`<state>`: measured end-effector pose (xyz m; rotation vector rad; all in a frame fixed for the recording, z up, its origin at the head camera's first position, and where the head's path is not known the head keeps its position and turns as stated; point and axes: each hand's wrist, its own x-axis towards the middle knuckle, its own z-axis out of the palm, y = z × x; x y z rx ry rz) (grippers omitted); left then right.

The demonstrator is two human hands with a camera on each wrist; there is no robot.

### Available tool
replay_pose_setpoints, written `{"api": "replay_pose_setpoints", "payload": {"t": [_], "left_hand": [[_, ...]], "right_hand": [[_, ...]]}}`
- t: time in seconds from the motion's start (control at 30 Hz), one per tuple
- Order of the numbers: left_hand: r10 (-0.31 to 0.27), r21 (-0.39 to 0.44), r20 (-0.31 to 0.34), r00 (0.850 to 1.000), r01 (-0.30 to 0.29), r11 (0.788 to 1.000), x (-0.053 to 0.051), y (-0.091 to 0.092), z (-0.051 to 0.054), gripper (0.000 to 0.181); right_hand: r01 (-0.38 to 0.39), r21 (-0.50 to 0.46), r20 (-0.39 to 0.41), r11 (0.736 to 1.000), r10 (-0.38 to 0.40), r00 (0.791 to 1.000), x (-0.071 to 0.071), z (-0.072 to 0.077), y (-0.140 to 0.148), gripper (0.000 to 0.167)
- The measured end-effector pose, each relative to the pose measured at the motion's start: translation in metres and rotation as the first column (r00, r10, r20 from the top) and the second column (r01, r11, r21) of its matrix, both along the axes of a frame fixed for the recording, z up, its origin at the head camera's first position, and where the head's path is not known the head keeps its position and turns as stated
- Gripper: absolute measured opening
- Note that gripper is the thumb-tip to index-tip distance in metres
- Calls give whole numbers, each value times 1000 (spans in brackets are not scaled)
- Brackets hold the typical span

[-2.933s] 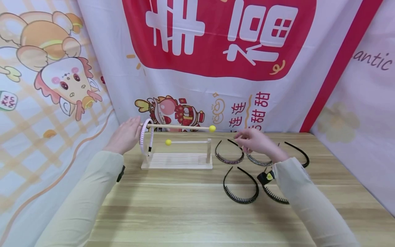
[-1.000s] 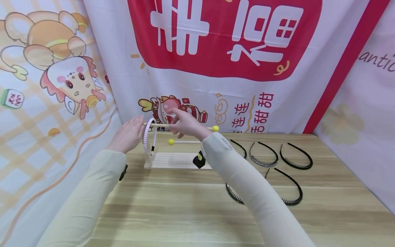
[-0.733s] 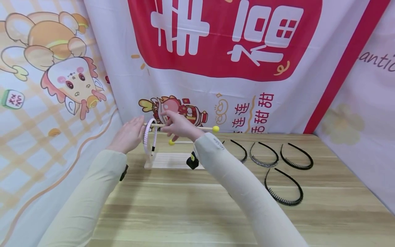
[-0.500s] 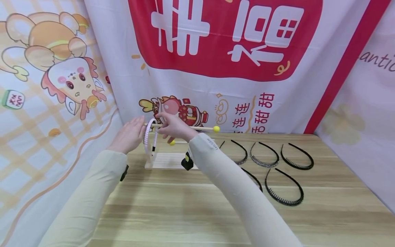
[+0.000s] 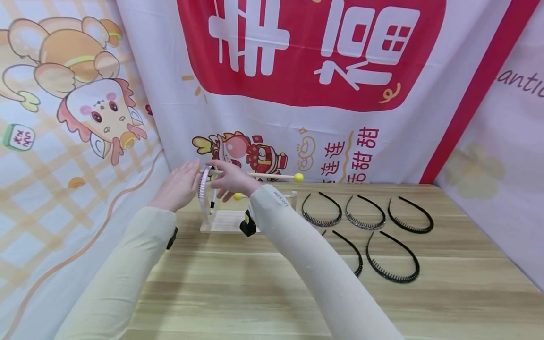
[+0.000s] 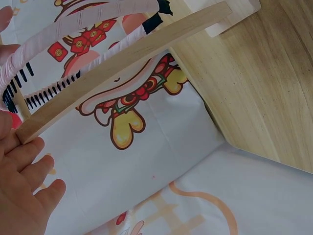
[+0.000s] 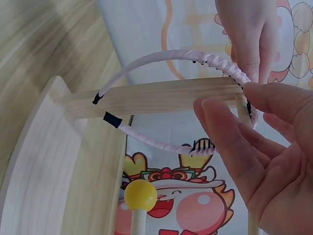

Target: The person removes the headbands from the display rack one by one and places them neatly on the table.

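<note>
A pale pink headband [image 5: 203,192] with black teeth hangs on the upper rod [image 5: 272,176] of a wooden stand [image 5: 227,223], at the left post. My left hand [image 5: 175,187] rests against the top of that post [image 6: 122,63], its fingers fairly straight. From the right, my right hand [image 5: 233,180] reaches over the rod to the headband. In the right wrist view its index fingertip touches the headband's toothed top, with the thumb apart in front; no firm grip shows. The headband's ends, with black tips, hang on either side of the post.
Several black toothed headbands lie on the table [image 5: 238,293] to the right, among them a glittery one [image 5: 365,225] and a plain one [image 5: 393,278]. My right sleeve partly covers another. A lower rod has a yellow ball [image 7: 140,196]. Printed cloth hangs behind.
My right hand has moved left from above the black headbands, along the upper rod, to the pink headband. The left hand stays at the post, and the headband has hardly shifted.
</note>
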<state>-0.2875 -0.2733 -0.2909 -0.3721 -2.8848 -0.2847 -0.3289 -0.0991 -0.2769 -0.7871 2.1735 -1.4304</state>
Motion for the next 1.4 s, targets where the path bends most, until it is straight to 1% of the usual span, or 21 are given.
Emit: {"api": "replay_pose_setpoints", "payload": {"t": [0.17,0.4,0.53,0.6,0.77,0.83,1.03,1.23,1.4], "left_hand": [[0,5,3,1000,0,1000,1,1,1,51],[7,3,10,1000,-7,1000,2,2,1,51],[2,0,6,1000,-2,1000,3,2,2,50],[0,-4,8,1000,0,1000,4,2,3,50],[2,-3,15,1000,-2,1000,4,3,3,50],[4,1,12,1000,-4,1000,4,3,3,51],[6,6,11,1000,-6,1000,3,3,2,51],[1,5,10,1000,-1,1000,4,4,2,51],[-1,4,5,1000,1,1000,5,3,2,51]], "right_hand": [[-3,3,25,1000,3,1000,-1,-2,-1,57],[29,-38,48,999,-27,998,-3,-6,-1,41],[34,-63,57,997,-30,998,-2,-7,-1,38],[41,-72,63,997,-36,997,2,-4,1,39],[82,-119,30,989,-79,996,5,-6,1,36],[98,-137,12,986,-97,995,4,-11,1,33],[124,-138,-13,983,-127,992,5,-12,3,28],[145,-134,-52,980,-153,987,4,-14,9,29],[147,-129,-54,981,-155,986,3,-13,17,28]]}}
